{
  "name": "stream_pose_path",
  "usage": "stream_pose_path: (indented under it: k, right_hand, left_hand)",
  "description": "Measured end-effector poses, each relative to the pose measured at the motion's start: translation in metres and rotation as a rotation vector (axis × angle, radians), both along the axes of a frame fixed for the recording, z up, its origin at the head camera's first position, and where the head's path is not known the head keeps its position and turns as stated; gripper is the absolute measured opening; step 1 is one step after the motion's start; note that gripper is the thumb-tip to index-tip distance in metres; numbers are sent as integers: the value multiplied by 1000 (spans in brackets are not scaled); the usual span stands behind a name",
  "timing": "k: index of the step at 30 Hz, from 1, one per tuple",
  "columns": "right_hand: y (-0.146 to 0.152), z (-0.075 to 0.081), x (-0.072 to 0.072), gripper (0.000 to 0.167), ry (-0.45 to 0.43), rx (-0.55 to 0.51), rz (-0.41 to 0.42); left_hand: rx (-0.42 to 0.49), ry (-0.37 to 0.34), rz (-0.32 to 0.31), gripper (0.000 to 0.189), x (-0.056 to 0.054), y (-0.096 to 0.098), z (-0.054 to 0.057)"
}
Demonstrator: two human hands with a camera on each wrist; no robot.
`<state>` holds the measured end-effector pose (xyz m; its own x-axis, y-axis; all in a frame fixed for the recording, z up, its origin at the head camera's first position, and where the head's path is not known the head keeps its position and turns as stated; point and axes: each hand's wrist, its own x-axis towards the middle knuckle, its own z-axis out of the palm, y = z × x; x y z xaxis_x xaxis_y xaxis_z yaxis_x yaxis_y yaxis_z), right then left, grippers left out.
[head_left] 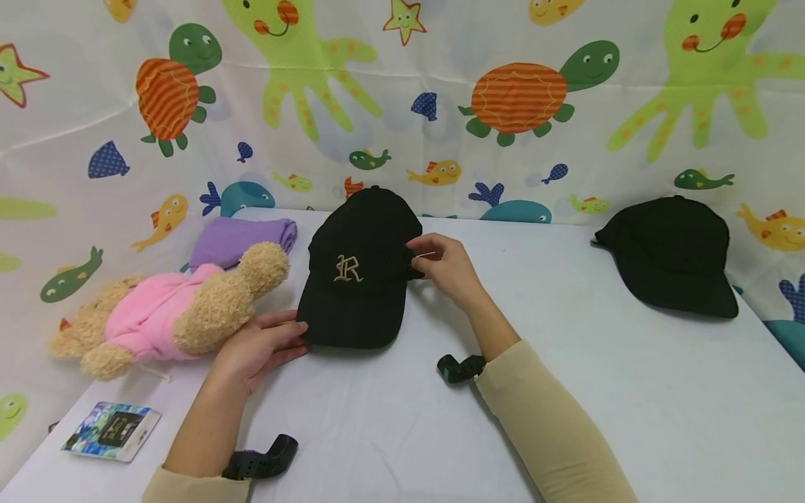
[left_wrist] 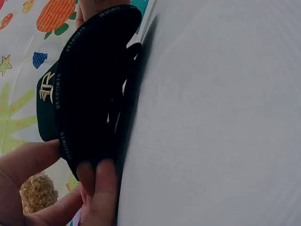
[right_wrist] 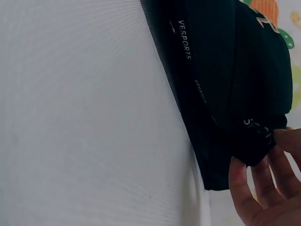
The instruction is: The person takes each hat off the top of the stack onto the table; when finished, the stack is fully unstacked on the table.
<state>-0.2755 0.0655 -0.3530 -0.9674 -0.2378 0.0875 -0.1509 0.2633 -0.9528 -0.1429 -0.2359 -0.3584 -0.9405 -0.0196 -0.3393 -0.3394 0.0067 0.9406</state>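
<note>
A black baseball cap [head_left: 371,258] with a beige embroidered letter on its front is in the middle of the head view, brim toward me. My left hand [head_left: 264,346] pinches the brim's left edge, thumb on top and fingers beneath, as the left wrist view shows. At the cap's right side, my right hand [head_left: 443,269] pinches the edge between thumb and fingers. White lettering runs along the inner band [right_wrist: 184,40] in the right wrist view. The brim [left_wrist: 89,94] is raised off the table in the left wrist view.
A second black cap [head_left: 673,255] sits at the right. To the left lie a plush toy [head_left: 157,314] in pink clothing, a folded purple cloth [head_left: 235,237] and a small colourful packet [head_left: 112,432]. Behind the white table [head_left: 566,391] hangs a sea-animal curtain [head_left: 402,105].
</note>
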Motion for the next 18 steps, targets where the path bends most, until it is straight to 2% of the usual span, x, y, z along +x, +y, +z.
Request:
stream_pose_path:
  k: [6, 18]
  right_hand:
    - [4, 2, 2, 27, 9, 3, -10]
    - [5, 10, 3, 28, 39, -9, -12]
  left_hand:
    - [21, 4, -6, 68, -1, 4, 1]
    - [2, 8, -37, 69, 0, 5, -1]
